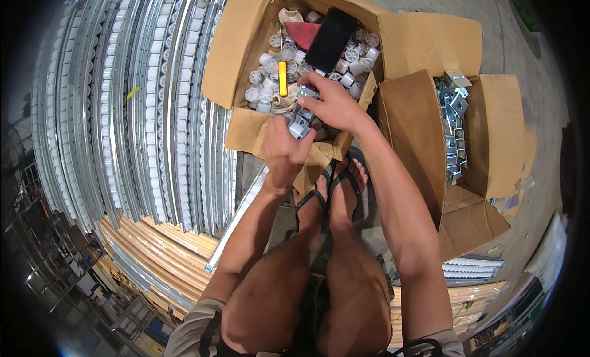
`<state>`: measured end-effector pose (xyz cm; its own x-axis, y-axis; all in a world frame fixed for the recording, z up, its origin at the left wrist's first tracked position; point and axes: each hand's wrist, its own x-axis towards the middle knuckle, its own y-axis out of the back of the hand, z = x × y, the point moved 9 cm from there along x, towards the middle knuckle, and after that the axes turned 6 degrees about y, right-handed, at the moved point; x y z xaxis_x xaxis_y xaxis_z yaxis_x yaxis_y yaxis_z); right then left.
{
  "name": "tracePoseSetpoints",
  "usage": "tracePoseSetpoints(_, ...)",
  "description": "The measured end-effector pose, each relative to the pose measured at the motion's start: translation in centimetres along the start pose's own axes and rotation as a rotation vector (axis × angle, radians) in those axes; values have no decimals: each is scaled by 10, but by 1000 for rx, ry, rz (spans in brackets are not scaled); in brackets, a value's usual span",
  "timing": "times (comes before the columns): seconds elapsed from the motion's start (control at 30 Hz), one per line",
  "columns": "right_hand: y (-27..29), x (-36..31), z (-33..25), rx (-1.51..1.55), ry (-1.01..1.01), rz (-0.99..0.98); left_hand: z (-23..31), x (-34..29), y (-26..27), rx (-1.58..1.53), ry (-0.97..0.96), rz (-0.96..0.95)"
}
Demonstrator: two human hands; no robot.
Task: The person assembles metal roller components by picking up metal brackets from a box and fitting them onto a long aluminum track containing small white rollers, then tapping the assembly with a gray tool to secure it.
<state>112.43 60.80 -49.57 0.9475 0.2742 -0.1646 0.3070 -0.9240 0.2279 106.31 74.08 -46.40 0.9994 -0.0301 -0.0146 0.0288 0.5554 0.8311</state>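
Both hands hold metal brackets [300, 120] over the near edge of an open cardboard box [221, 56]. My left hand [285, 149] has its fingers closed round the lower end of the metal. My right hand [337, 103] grips the upper end, thumb laid across it. How many pieces there are I cannot tell, as the fingers cover part of them. Inside the box lie many white plastic rollers [270, 63], a screwdriver with a yellow handle [283, 79], a black phone [332, 40] and a red piece [302, 32]. Some whitish cloth [283, 104] shows just beyond my left hand.
At the left lie long metal roller tracks [150, 111] side by side, with tan pipes [153, 246] below them. A second open carton [412, 136] on the right holds several metal brackets [453, 126]. My sandalled feet [329, 188] stand close to the first box.
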Motion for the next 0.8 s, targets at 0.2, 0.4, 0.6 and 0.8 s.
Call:
tracePoseSetpoints(0.2, 2, -1, 16, 107, 41, 56, 1, 2, -1, -11, -2, -20)
tracePoseSetpoints(0.4, 2, -2, 22, 129, 26, 49, 3, 4, 2, -64, -21, -25)
tracePoseSetpoints(0.6, 3, -1, 26, 136, 37, 48, 4, 5, 3, -37, 12, -57)
tracePoseSetpoints(0.8, 2, -1, 26, 137, 39, -26, 6, 7, 3, -92, 12, -60)
